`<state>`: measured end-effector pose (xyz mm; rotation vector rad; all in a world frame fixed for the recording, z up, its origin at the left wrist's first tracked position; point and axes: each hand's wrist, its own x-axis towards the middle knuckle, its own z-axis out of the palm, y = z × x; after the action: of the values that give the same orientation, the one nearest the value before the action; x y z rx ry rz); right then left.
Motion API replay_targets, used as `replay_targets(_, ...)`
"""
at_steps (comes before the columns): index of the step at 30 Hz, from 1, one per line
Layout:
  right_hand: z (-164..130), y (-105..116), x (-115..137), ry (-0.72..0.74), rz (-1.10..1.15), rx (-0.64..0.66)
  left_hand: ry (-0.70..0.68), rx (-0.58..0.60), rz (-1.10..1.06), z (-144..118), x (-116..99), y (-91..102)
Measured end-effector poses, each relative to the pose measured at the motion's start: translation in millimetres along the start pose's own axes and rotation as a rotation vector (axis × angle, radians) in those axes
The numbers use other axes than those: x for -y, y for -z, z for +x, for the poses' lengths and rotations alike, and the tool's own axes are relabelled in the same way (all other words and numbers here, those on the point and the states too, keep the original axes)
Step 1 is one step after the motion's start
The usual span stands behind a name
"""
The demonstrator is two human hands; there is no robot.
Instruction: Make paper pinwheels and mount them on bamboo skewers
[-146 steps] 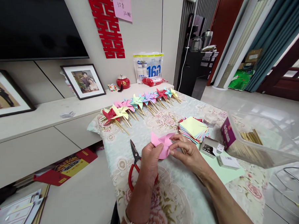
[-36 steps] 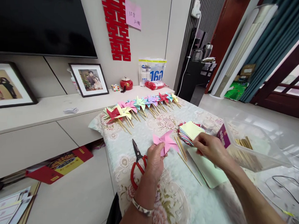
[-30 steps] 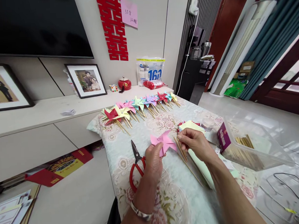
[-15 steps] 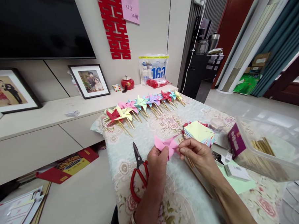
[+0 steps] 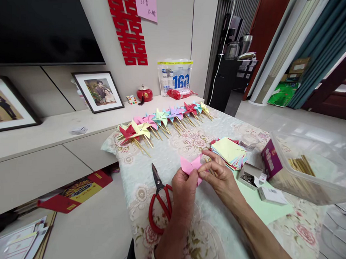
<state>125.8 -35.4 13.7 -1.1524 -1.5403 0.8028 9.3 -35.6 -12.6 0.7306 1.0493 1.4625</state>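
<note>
A pink paper pinwheel (image 5: 188, 165) with its corners folded inward is held above the tablecloth. My left hand (image 5: 184, 188) grips its lower left side, thumb pressed on the folds near the middle. My right hand (image 5: 219, 178) pinches the paper at the centre and right edge; anything small between those fingertips is hidden. Red-handled scissors (image 5: 159, 191) lie to the left of my left hand. Beyond my right hand is a stack of coloured paper squares (image 5: 229, 149). A small open box of metal fasteners (image 5: 249, 176) stands to its right.
Finished pinwheels on sticks (image 5: 161, 118) lie in a row along the table's far side. At the right stands a clear plastic bin (image 5: 304, 183) with wooden sticks inside. A small white box (image 5: 272, 196) rests on green paper (image 5: 262, 211). A white cabinet (image 5: 98, 127) borders the table.
My right hand has moved left, from the pinwheel's right edge to its centre, close against my left thumb. My left hand keeps its hold. The view has shifted slightly.
</note>
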Motion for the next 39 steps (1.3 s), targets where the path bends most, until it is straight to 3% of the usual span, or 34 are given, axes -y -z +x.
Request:
replay_targets(19, 1.6, 0.3, -4.4, -0.047, 0.089, 0.003, -0.057, -0.027, 0.092, -3.6, -5.3, -0.9)
replay_targets(39, -2.6, -4.1, -3.5, -0.066, 0.031, -0.073, -0.173, -0.121, 0.443, -8.5, -10.3, 0.5)
